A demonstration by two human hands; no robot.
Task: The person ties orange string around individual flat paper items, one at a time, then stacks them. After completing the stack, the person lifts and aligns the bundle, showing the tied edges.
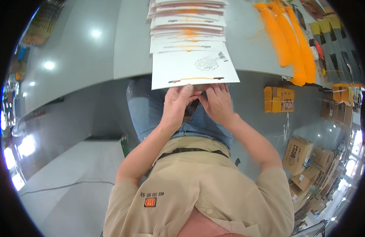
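Observation:
A white card (190,69) with a faint printed emblem and a yellow cord between two dark ends lies at the table's front edge, at the front of a stack of similar white pieces (186,31) with orange threads. My left hand (178,102) is closed at the front card's lower edge, thumb uppermost; what it grips is partly hidden. My right hand (216,100) is beside it, fingers bent at and under the same edge, with its thumb near my left fingers. I cannot make out what the right fingers hold.
On the grey table (131,47), bundles of orange thread (297,51) and grey-and-yellow bundled items (330,47) lie at the right. Below are a yellow carton (278,99) and cardboard boxes (299,154). A grey slab (68,205) with a dark cable stands at lower left.

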